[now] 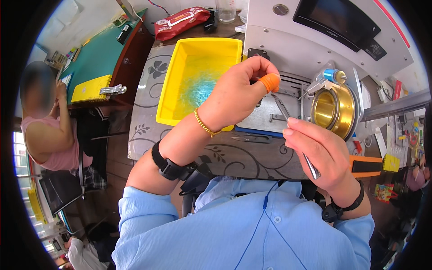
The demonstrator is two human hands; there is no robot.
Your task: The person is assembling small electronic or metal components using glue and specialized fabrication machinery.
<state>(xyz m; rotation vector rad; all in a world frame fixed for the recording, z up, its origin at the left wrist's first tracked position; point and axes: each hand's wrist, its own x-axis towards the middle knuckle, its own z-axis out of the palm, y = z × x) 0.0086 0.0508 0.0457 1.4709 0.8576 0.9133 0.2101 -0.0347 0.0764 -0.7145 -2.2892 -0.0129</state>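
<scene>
My left hand [238,94] is closed in a pinch in front of the machine's metal work plate [256,120]. An orange finger cover [270,82] sits on one of its digits; whatever is between the fingertips is too small or hidden. My right hand [321,150] grips slim metal tweezers [283,107], their tips pointing up toward the left fingertips. Behind my left wrist stands a yellow bin [164,101] with a tangle of thin light-blue strands [201,90] inside. A dark, slim pointed tool [253,138] lies on the table below the plate.
A white machine [279,42] with a dark screen [330,22] fills the back right. It carries a brass-coloured ring [337,112] and a blue spool [333,75]. A red packet [182,23] and a glass [226,11] stand behind the bin. At left, a person [49,139] sits by a green-topped desk [101,49].
</scene>
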